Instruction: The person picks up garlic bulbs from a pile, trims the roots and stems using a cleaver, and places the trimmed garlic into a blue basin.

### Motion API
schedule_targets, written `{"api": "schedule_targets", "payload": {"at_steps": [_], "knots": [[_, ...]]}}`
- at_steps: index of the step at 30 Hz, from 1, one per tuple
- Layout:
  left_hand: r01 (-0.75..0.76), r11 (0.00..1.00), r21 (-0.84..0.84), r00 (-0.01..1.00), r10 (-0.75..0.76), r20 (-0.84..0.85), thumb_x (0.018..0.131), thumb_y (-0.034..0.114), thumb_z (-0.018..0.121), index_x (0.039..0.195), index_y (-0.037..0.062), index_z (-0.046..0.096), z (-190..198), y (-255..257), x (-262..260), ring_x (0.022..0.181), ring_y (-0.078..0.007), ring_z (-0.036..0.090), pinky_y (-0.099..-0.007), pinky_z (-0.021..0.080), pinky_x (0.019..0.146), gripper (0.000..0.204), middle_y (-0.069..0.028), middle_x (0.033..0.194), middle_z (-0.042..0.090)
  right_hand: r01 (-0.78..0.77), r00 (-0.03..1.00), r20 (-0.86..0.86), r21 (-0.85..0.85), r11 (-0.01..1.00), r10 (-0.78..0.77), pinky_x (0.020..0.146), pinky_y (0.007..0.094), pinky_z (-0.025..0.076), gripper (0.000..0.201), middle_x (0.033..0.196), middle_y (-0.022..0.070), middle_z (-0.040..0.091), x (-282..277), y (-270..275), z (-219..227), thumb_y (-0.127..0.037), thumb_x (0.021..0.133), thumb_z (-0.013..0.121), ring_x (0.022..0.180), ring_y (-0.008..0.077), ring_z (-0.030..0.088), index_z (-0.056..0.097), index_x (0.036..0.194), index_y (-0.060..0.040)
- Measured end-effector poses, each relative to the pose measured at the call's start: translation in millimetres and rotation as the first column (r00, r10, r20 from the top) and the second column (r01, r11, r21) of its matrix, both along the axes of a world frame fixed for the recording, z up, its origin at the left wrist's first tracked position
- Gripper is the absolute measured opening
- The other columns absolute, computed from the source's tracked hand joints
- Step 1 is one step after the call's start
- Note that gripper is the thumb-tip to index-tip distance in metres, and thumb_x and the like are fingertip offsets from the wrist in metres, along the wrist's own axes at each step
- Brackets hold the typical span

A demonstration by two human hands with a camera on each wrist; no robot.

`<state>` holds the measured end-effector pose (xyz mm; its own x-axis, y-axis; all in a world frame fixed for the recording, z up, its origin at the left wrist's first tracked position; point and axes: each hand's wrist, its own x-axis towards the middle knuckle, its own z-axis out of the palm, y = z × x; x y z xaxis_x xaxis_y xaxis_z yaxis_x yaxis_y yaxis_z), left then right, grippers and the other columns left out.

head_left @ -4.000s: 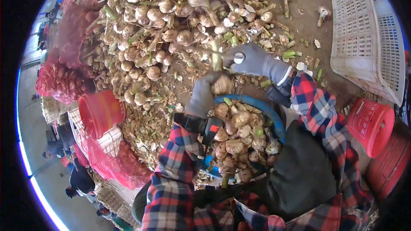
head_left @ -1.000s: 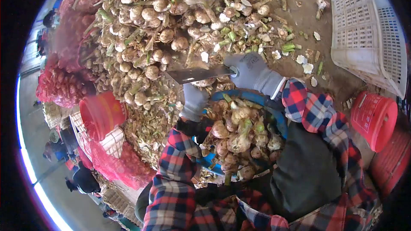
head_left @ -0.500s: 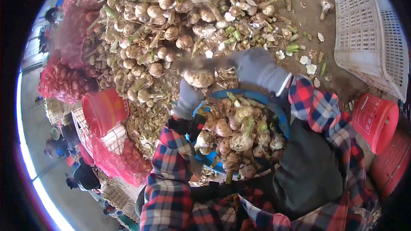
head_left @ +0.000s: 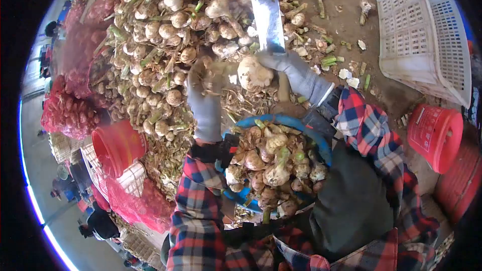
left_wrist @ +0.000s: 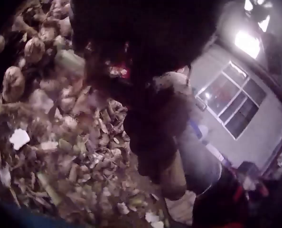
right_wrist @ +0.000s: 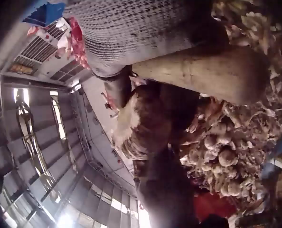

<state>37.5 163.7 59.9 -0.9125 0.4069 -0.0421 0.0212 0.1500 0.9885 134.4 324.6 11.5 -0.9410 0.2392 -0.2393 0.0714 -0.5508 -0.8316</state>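
Note:
My gloved right hand (head_left: 293, 73) grips the wooden handle (right_wrist: 202, 73) of a broad-bladed knife. The knife's shiny blade (head_left: 267, 17) points away over the heap. At the right hand's fingertips is a pale garlic bulb (head_left: 254, 73), which also shows close beside that glove in the right wrist view. My gloved left hand (head_left: 206, 110) is raised just left of the bulb, its fingers blurred; I cannot tell whether they hold the bulb's stem. Below both hands, a blue basin (head_left: 296, 121) holds many garlic bulbs (head_left: 276, 173).
A large heap of stemmed garlic (head_left: 155, 35) spreads ahead and left. Cut stems and peelings (head_left: 329, 60) litter the floor. A white crate (head_left: 406, 30) stands right, with a red bucket (head_left: 434, 138) nearer. Another red bucket (head_left: 118, 145) and red mesh sacks (head_left: 70, 110) are left.
The knife blade has swung from pointing left over the bulb to pointing away. The bulb has shifted right to the right hand's fingertips, while the left hand has moved up and left.

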Motion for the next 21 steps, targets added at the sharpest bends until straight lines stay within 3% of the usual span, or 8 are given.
{"api": "schedule_targets", "payload": {"at_steps": [1,2,3,6,10,14,17,21], "knots": [[0.0,1.0,0.0,1.0,0.0,0.0,0.073,0.004,0.057,0.108,0.0047,0.044,0,0,2,0.094,-0.0201,0.047,-0.0307,0.041,0.081,0.037,-0.0085,0.097,0.051,0.0,1.0,0.0,0.0,1.0,0.0,0.072,0.0226,0.041,0.038,0.083,0.0029,0.06,2,1,-9,-0.035,0.072,0.06,0.074,0.0102,0.054,0.059,0.094,-0.0044],[0.08,0.979,0.185,0.816,-0.171,0.553,0.072,0.004,0.059,0.107,0.0047,0.044,0,0,3,0.092,-0.0176,0.048,-0.0278,0.042,0.079,0.038,-0.008,0.097,0.051,-0.03,0.998,0.059,0.144,0.989,0.021,0.073,0.0231,0.041,0.036,0.083,0.0032,0.06,0,1,3,-0.032,0.069,0.062,0.075,0.0106,0.054,0.059,0.093,-0.0045],[0.034,0.925,0.377,0.339,-0.366,0.867,0.07,0.004,0.062,0.106,0.0047,0.045,1,0,6,0.09,-0.0151,0.05,-0.025,0.043,0.078,0.04,-0.0075,0.097,0.052,-0.069,0.992,0.117,0.283,0.957,0.037,0.073,0.0236,0.041,0.035,0.082,0.0034,0.061,-1,1,19,-0.028,0.067,0.064,0.076,0.0111,0.054,0.06,0.092,-0.0046],[0.526,0.85,0.023,0.797,-0.501,0.337,0.065,0.002,0.064,0.101,0.0058,0.048,-4,5,16,0.083,-0.0161,0.054,-0.0272,0.045,0.072,0.04,-0.008,0.095,0.055,-0.262,0.955,0.241,0.421,0.869,0.171,0.073,0.0242,0.042,0.031,0.084,0.0032,0.061,-1,10,35,-0.02,0.062,0.065,0.077,0.0111,0.056,0.06,0.089,-0.0062],[0.613,0.569,-0.547,0.495,-0.817,-0.295,0.067,0.0,0.055,0.091,0.0062,0.057,-18,3,-5,0.077,-0.0197,0.058,-0.027,0.045,0.067,0.025,-0.0097,0.084,0.06,-0.405,0.914,0.379,0.819,0.407,0.146,0.072,0.0304,0.044,0.029,0.084,0.0068,0.061,-3,17,39,-0.026,0.066,0.057,0.077,0.0202,0.058,0.058,0.092,-0.0126],[0.568,0.366,-0.738,0.37,-0.914,-0.168,0.075,0.01,0.052,0.095,0.0022,0.056,-19,-3,-7,0.083,-0.0212,0.058,-0.0292,0.045,0.072,0.021,-0.0116,0.092,0.059,-0.699,0.715,0.696,0.714,0.041,0.069,0.079,0.0358,0.041,0.027,0.092,0.0117,0.058,-4,29,13,-0.021,0.071,0.044,0.087,0.0271,0.055,0.055,0.095,-0.0127],[0.598,0.713,-0.366,0.793,-0.594,0.139,0.074,0.01,0.056,0.096,0.0006,0.054,-8,-12,2,0.082,-0.019,0.057,-0.028,0.046,0.071,0.024,-0.0102,0.087,0.058,-0.811,0.581,0.803,0.585,-0.007,-0.132,0.08,0.0351,0.042,0.032,0.096,0.0121,0.057,30,59,-30,-0.024,0.075,0.042,0.092,0.026,0.054,0.052,0.103,-0.0118],[0.39,0.874,-0.288,0.904,-0.423,-0.058,0.063,0.004,0.065,0.096,0.0053,0.05,-17,-15,12,0.081,-0.0159,0.056,-0.0263,0.046,0.07,0.037,-0.0075,0.086,0.058,-0.704,0.666,0.725,0.689,0.175,-0.175,0.076,0.0356,0.043,0.028,0.09,0.0106,0.059,40,31,-5,-0.023,0.074,0.044,0.086,0.0249,0.056,0.055,0.098,-0.0153]]}}
